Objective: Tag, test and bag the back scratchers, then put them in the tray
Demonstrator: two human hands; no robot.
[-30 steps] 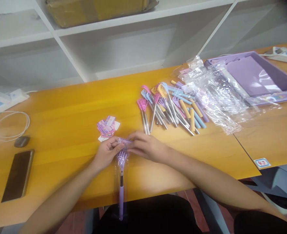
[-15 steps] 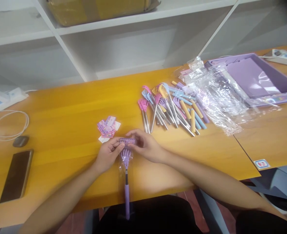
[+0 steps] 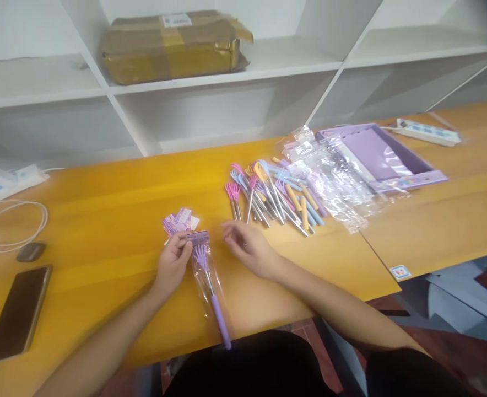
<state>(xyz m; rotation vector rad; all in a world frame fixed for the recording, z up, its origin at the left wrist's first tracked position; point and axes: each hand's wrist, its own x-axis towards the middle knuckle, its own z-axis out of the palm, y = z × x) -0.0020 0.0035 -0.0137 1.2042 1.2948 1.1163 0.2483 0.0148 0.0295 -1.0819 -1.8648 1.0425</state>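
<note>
Between the thumb and fingers of my left hand [image 3: 173, 258] is the top of a clear plastic bag [image 3: 211, 275], where a purple printed card [image 3: 198, 237] sits. Inside the bag lies a purple back scratcher [image 3: 220, 322], its claw end up by the card and its handle toward the table's front edge. My right hand [image 3: 252, 248] is off the bag, a little to its right, with fingers curved and apart and nothing in them. Behind my left hand is a small pile of printed cards [image 3: 179, 220].
Several pink, blue, yellow and purple back scratchers [image 3: 274, 193] lie heaped ahead. Beyond them are clear plastic bags [image 3: 330, 171] and a purple box [image 3: 412, 181]. At left are a phone [image 3: 18, 314], a dark mouse-like object [image 3: 31, 252] and a white cable [image 3: 41, 220]. A carton [image 3: 144, 52] rests on the shelf.
My right hand has let go of the card end and moved right. My left hand has shifted left with the bag, which now slants. The view has tipped up, showing more shelf.
</note>
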